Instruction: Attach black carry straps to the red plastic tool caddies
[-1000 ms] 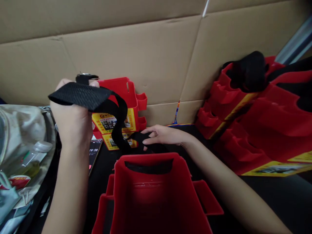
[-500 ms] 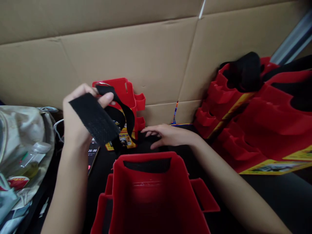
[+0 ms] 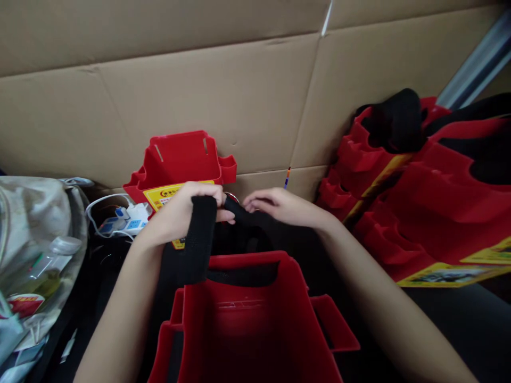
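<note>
My left hand (image 3: 187, 205) is closed on a black webbing strap (image 3: 197, 242) whose free end hangs down over the rim of a red plastic holder (image 3: 247, 319) right in front of me. My right hand (image 3: 275, 207) pinches the same strap a little to the right, just behind the holder's back edge. The strap runs through a slot at the holder's far wall. Both hands meet above the holder's back rim.
A second red holder (image 3: 179, 159) with a yellow label stands against the cardboard wall (image 3: 239, 90). A pile of red holders with black straps (image 3: 431, 181) lies at the right. A white power strip (image 3: 128, 218) and a plastic bag with a bottle (image 3: 35, 255) sit at the left.
My left hand came down and to the right with the strap end, from raised at the left to beside my right hand. The phone on the table is now covered by my arm.
</note>
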A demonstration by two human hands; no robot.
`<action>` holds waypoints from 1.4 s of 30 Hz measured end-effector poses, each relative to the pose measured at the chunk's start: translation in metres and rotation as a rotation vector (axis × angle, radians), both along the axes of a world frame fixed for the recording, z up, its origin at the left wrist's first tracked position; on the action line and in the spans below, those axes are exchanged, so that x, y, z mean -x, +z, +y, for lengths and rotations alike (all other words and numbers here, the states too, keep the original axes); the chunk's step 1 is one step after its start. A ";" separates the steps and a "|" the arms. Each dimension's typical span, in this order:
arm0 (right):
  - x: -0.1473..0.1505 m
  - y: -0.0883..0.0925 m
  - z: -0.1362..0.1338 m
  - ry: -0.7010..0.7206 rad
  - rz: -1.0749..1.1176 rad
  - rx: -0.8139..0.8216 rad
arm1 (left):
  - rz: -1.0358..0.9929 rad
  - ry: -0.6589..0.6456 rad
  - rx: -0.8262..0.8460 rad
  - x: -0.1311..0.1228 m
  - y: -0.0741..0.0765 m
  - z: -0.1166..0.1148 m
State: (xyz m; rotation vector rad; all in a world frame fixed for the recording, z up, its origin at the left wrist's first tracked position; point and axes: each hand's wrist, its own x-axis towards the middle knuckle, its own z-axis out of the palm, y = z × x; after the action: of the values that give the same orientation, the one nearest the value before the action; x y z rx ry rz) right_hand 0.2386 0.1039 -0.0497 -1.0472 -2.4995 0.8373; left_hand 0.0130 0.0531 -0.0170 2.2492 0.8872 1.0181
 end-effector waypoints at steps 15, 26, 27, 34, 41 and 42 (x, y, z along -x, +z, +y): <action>0.010 0.001 -0.004 -0.125 0.603 0.492 | 0.262 0.105 0.198 -0.016 -0.019 0.016; 0.012 0.001 -0.003 -0.349 0.565 0.360 | 0.301 0.170 0.052 -0.018 -0.010 0.000; 0.012 0.001 -0.004 -0.346 0.563 0.361 | 0.239 0.147 0.070 -0.017 -0.009 0.001; 0.018 -0.006 0.001 -0.331 0.769 0.496 | 0.006 0.300 0.102 -0.012 -0.005 0.003; 0.020 -0.007 0.006 -0.280 0.932 0.659 | 0.009 0.479 0.018 -0.008 -0.005 0.003; 0.020 -0.006 0.006 -0.268 0.954 0.705 | 0.017 0.468 0.002 -0.008 -0.004 0.003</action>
State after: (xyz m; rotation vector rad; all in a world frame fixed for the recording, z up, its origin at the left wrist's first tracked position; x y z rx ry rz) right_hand 0.2187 0.1098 -0.0561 -0.8197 -1.2578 1.6766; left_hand 0.0210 0.0561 -0.0213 2.0946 1.4651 1.1906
